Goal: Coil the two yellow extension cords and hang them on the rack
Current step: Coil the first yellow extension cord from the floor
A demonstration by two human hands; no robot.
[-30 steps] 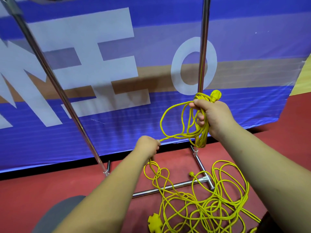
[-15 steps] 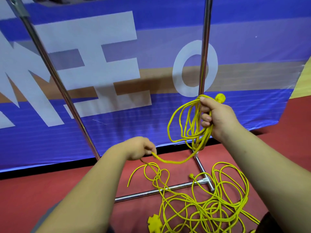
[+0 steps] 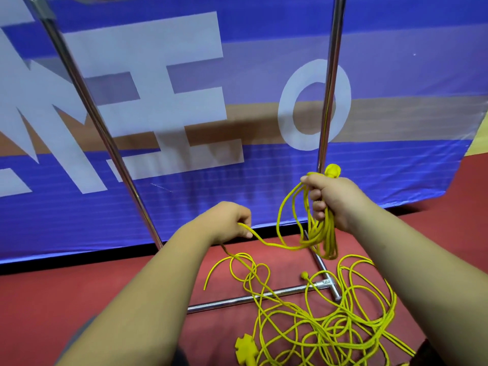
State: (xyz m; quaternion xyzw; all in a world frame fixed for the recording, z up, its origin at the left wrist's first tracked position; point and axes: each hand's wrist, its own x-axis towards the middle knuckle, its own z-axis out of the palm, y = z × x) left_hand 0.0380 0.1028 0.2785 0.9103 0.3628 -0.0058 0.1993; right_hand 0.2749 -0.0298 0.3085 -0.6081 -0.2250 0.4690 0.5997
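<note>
The right hand [image 3: 335, 199] is raised at mid-right, its fingers [image 3: 318, 204] curled tight round the gathered loops [image 3: 314, 233] of a yellow extension cord, with the plug [image 3: 333, 170] standing out above the fist. Held high like this, the loops hang free instead of dragging on the floor. The left hand [image 3: 227, 220], lower and to the left, pinches the cord's running length between thumb and fingers, probably to feed the next loop across with some slack. From that pinch the cord drops to a loose tangle [image 3: 330, 326] on the red floor [image 3: 79, 299] at near right, lying across the rack's base bar [image 3: 250, 297], with a flat yellow socket end [image 3: 244, 348] at the near edge. Where one cord stops and the other starts in that pile I cannot tell. No container is in view. The rack's two chrome uprights [image 3: 330, 88] rise out of frame before a blue banner [image 3: 396, 62], so its hanging rail is hidden.
</note>
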